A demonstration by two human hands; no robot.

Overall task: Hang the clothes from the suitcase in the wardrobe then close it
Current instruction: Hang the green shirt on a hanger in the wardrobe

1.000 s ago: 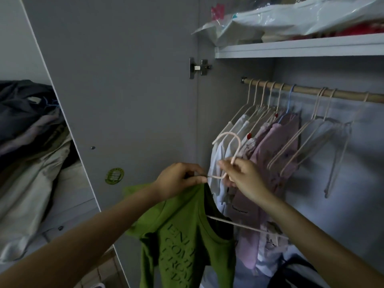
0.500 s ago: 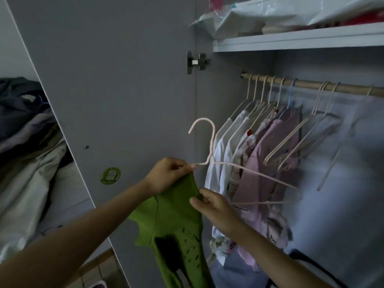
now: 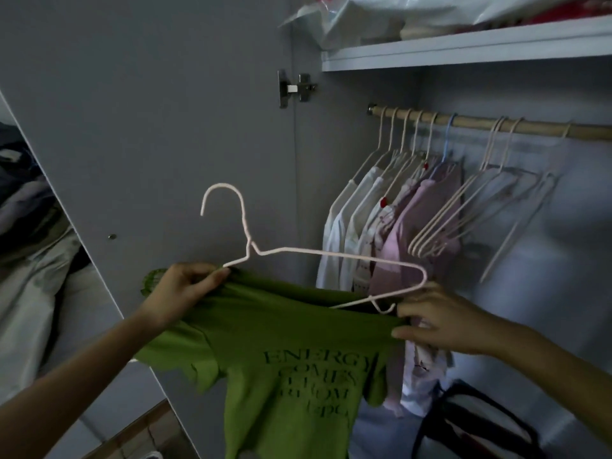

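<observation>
Grey wardrobe door (image 3: 149, 127) fills the head view. Since a second ago the green shirt (image 3: 281, 359) has swung level: left hand (image 3: 180, 289) fingers clamp hanger (image 3: 318, 256) and collar, right hand (image 3: 440, 321) fingers pinch the opposite shoulder (threading nearly done), below the rail (image 3: 470, 122).

- Dim, bluish light is lying over grey surfaces.
- Grey panel (image 3: 149, 111) is standing open at left, metal hinge (image 3: 295, 88) sitting on its edge.
- White shelf (image 3: 463, 49) is carrying plastic-wrapped bundles (image 3: 381, 14).
- Heap of fabrics (image 3: 29, 253) is lying far left.
- Wood-toned floor (image 3: 145, 432) is showing below.
</observation>
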